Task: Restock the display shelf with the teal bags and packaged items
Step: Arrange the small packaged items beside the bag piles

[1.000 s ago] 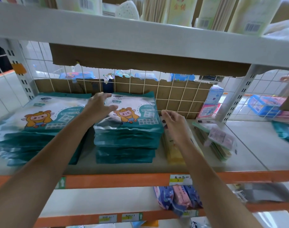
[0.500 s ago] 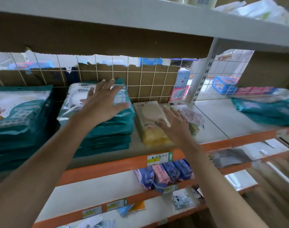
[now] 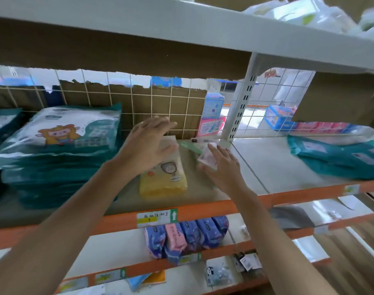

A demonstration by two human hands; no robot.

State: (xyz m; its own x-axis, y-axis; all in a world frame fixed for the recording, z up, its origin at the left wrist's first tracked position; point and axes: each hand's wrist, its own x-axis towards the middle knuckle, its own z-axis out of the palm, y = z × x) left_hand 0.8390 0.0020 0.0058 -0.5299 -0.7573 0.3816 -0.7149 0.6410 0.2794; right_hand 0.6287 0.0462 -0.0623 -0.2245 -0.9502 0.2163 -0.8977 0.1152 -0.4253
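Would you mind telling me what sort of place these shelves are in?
Most likely a retail shop: orange-edged display shelving carries a price label, teal bags lie in stacks, and wrapped packs line the shelf below.

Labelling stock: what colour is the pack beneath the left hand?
Cream-to-yellow pack, seen in head view.

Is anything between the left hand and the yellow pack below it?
Nothing visible does. The left hand is spread just over the far end of the yellow pack; the right hand is off to the side, at a small pink packet.
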